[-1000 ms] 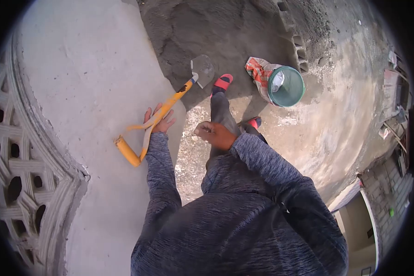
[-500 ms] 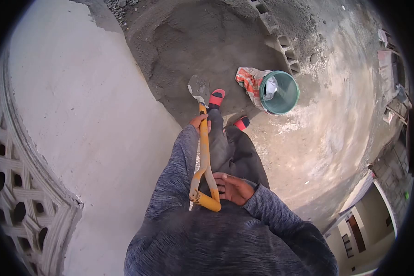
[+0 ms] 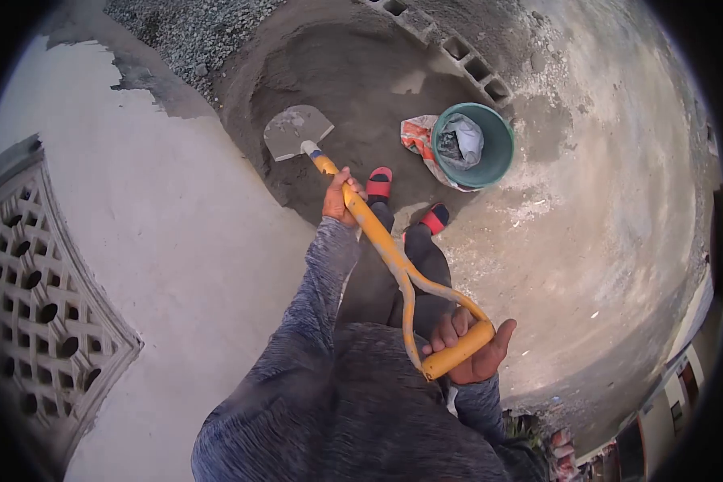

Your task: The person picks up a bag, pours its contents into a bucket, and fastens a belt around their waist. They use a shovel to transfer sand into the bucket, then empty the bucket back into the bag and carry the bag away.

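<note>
A shovel (image 3: 394,259) with a yellow shaft and D-shaped handle slants across my body. Its grey, mortar-coated blade (image 3: 297,132) lies flat-looking over the wet grey mix, up and left of my feet. My left hand (image 3: 343,198) is wrapped round the shaft a short way behind the blade. At the handle end, my right hand (image 3: 475,353) is on the crossbar, fingers curled through the D and thumb sticking out to the right. The palm is partly hidden behind the bar.
A green bucket (image 3: 502,149) with a pale bag inside stands right of my feet, against an orange-and-white sack (image 3: 418,135). Hollow concrete blocks (image 3: 475,68) edge the mix. Gravel (image 3: 197,40) lies at upper left. A plastered wall (image 3: 177,233) runs along my left.
The shovel has swung, its blade leftward and its handle rightward. My right hand, beside the handle before, has taken hold of the crossbar. My left hand has kept the shaft.
</note>
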The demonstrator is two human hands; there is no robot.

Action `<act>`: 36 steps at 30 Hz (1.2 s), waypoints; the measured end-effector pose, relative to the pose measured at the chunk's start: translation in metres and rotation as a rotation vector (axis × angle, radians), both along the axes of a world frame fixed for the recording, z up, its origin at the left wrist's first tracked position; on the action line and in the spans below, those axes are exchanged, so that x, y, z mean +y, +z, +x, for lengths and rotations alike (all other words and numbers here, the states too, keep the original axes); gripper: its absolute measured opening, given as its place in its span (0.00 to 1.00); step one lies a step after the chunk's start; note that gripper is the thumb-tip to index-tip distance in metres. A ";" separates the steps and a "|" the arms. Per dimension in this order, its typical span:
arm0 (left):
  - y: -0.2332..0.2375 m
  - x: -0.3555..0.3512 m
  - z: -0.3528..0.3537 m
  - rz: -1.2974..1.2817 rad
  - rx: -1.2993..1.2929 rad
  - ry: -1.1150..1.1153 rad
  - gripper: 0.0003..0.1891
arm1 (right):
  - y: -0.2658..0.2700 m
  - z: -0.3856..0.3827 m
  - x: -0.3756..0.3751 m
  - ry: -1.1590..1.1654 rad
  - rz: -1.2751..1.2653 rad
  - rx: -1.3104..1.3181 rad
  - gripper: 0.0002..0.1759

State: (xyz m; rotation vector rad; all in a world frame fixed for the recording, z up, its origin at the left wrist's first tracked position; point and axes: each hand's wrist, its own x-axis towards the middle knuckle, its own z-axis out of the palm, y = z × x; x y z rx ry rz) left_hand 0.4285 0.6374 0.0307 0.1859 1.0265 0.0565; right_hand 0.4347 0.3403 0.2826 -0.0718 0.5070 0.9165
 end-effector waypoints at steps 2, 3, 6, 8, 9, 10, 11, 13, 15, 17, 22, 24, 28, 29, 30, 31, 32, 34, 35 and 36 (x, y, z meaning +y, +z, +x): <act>0.026 -0.008 0.025 0.099 0.116 0.028 0.14 | -0.010 -0.002 -0.043 -0.040 -0.267 0.074 0.39; 0.011 -0.001 0.027 0.101 0.122 0.004 0.14 | -0.026 -0.008 -0.062 -0.062 -0.267 0.084 0.39; -0.052 0.019 0.049 0.091 0.055 0.043 0.14 | -0.105 -0.049 -0.111 -0.005 -0.750 0.181 0.42; -0.087 0.019 0.055 0.125 0.089 -0.214 0.13 | -0.156 -0.087 -0.136 0.027 -1.100 0.278 0.38; -0.101 -0.002 0.059 0.056 0.185 -0.254 0.13 | -0.179 -0.104 -0.145 0.029 -1.101 0.303 0.38; -0.130 -0.024 0.053 0.039 0.220 -0.304 0.12 | -0.200 -0.121 -0.151 -0.022 -1.223 0.395 0.36; -0.154 -0.047 0.045 -0.022 0.205 -0.338 0.11 | -0.212 -0.138 -0.157 -0.070 -1.347 0.492 0.35; -0.194 -0.093 0.026 -0.073 0.258 -0.400 0.12 | -0.220 -0.169 -0.172 -0.148 -1.385 0.659 0.33; -0.217 -0.132 0.003 -0.136 0.353 -0.453 0.13 | -0.205 -0.210 -0.192 -0.195 -1.469 0.869 0.32; -0.230 -0.158 -0.016 -0.176 0.467 -0.524 0.14 | -0.186 -0.232 -0.192 -0.168 -1.524 0.935 0.34; -0.278 -0.152 -0.015 -0.297 0.524 -0.579 0.15 | -0.206 -0.201 -0.148 -0.192 -1.865 1.123 0.32; -0.327 -0.120 0.016 -0.285 0.503 -0.605 0.15 | -0.273 -0.177 -0.131 -0.233 -1.827 1.073 0.32; -0.427 0.049 0.167 -0.082 0.421 -0.508 0.12 | -0.436 -0.045 -0.020 -0.247 -1.460 0.744 0.30; -0.446 0.082 0.193 -0.034 0.372 -0.547 0.10 | -0.446 -0.005 0.014 -0.195 -1.416 0.692 0.30; -0.443 0.086 0.205 0.039 0.397 -0.559 0.10 | -0.466 -0.006 0.011 -0.239 -1.419 0.618 0.29; -0.440 0.087 0.210 0.115 0.424 -0.574 0.09 | -0.472 -0.011 0.002 -0.261 -1.334 0.568 0.29; -0.443 0.083 0.203 0.112 0.435 -0.585 0.09 | -0.472 -0.014 0.003 -0.261 -1.336 0.585 0.29; -0.441 0.079 0.197 0.153 0.394 -0.500 0.09 | -0.477 -0.012 0.010 -0.290 -1.429 0.713 0.30; -0.439 0.077 0.191 0.167 0.392 -0.514 0.09 | -0.476 -0.014 0.011 -0.303 -1.416 0.732 0.30; -0.439 0.075 0.183 0.157 0.400 -0.528 0.09 | -0.476 -0.019 0.006 -0.320 -1.393 0.737 0.30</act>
